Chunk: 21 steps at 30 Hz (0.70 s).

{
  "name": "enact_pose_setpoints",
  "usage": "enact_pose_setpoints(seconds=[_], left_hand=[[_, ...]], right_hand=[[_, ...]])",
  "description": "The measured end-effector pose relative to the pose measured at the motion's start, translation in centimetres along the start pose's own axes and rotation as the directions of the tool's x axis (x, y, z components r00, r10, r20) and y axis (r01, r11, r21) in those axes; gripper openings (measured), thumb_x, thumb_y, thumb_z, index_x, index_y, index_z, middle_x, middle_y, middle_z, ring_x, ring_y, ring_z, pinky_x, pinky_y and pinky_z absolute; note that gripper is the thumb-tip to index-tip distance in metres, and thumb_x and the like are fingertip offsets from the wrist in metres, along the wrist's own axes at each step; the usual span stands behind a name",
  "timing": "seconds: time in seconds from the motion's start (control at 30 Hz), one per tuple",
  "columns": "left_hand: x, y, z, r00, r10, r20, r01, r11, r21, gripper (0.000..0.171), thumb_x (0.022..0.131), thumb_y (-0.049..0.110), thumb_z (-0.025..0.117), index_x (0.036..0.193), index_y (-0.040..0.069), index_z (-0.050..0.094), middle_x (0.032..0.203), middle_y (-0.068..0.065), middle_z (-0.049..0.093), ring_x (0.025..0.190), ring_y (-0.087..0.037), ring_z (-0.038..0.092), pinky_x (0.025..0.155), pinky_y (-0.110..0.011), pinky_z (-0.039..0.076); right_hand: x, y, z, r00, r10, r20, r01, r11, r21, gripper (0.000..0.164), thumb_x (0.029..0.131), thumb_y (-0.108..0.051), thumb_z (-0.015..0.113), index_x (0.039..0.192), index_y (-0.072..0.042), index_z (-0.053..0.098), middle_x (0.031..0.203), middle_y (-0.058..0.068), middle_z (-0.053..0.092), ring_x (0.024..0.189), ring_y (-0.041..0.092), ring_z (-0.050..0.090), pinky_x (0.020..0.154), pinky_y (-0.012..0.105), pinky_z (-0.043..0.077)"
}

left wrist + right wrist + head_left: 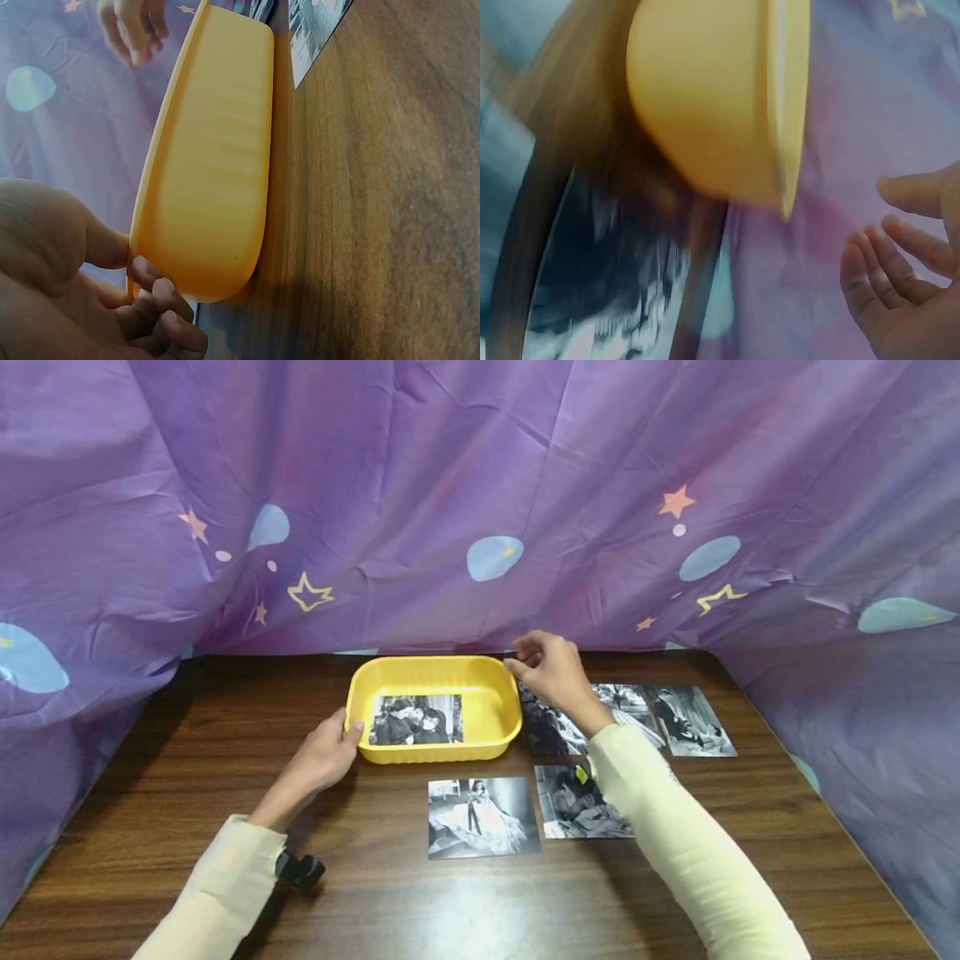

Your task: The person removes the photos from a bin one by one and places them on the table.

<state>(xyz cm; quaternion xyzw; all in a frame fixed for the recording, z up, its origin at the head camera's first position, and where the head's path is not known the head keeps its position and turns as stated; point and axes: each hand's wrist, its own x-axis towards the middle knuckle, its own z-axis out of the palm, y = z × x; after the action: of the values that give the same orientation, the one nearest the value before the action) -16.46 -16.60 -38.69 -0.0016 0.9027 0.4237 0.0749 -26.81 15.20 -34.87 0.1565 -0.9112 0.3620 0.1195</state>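
Note:
A yellow plastic tray (491,706) sits at the back middle of the table, with a black-and-white photo (417,720) lying flat inside it. At its left end my left hand (324,755) pinches the rim, thumb on the inner side and fingers outside, as the left wrist view also shows. My right hand (551,670) hovers by the tray's back right corner. Its fingers are loosely bent and hold nothing; in the right wrist view a gap separates them from the rim.
In front of the tray lies a photo (483,817) of a figure in a wide gown; another photo (573,802) is partly under the right sleeve. Further photos (690,720) lie to the right. A purple curtain (420,510) hangs behind the brown wooden table (360,893).

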Motion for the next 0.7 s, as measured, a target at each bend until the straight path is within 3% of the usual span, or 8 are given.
enact_pose_setpoints(seconds=[0.2,0.47,0.57,0.7], left_hand=[[0.0,-0.1,0.0,1.000,0.011,-0.010,-0.011,1.000,0.010,0.051,0.109,0.019,0.036,0.152,-0.009,0.032,0.146,-0.031,0.047,0.138,-0.045,0.040,0.113,-0.058,0.031],[0.0,0.1,0.0,1.000,0.005,-0.002,-0.005,1.000,0.006,0.052,0.110,0.019,0.036,0.152,-0.010,0.031,0.146,-0.031,0.047,0.138,-0.043,0.040,0.113,-0.058,0.032],[0.0,0.1,0.0,1.000,0.005,-0.003,-0.005,1.000,0.007,0.051,0.110,0.019,0.036,0.152,-0.010,0.031,0.146,-0.031,0.047,0.138,-0.044,0.040,0.113,-0.058,0.031],[0.1,0.0,0.0,1.000,0.003,-0.002,-0.003,1.000,0.003,0.051,0.110,0.019,0.036,0.152,-0.009,0.031,0.147,-0.030,0.046,0.139,-0.044,0.039,0.114,-0.058,0.030]], right_hand=[[0.3,-1.8,3.7,0.984,-0.004,0.177,0.013,0.999,-0.049,0.040,0.086,-0.018,0.082,0.116,0.004,0.069,0.103,0.018,0.073,0.091,0.030,0.071,0.084,0.040,0.056],[0.2,-2.9,7.3,0.916,0.073,0.394,0.000,0.983,-0.183,0.061,0.082,-0.029,0.087,0.125,0.006,0.062,0.110,0.019,0.069,0.099,0.030,0.064,0.091,0.042,0.052],[0.2,-2.9,8.2,0.894,0.113,0.433,-0.014,0.974,-0.224,0.055,0.080,-0.035,0.088,0.110,0.004,0.064,0.093,0.012,0.065,0.085,0.025,0.059,0.084,0.039,0.052],[0.3,-2.9,9.0,0.873,0.155,0.462,-0.055,0.974,-0.222,0.047,0.078,-0.040,0.089,0.072,-0.009,0.053,0.065,-0.001,0.042,0.061,0.016,0.042,0.064,0.032,0.046]])
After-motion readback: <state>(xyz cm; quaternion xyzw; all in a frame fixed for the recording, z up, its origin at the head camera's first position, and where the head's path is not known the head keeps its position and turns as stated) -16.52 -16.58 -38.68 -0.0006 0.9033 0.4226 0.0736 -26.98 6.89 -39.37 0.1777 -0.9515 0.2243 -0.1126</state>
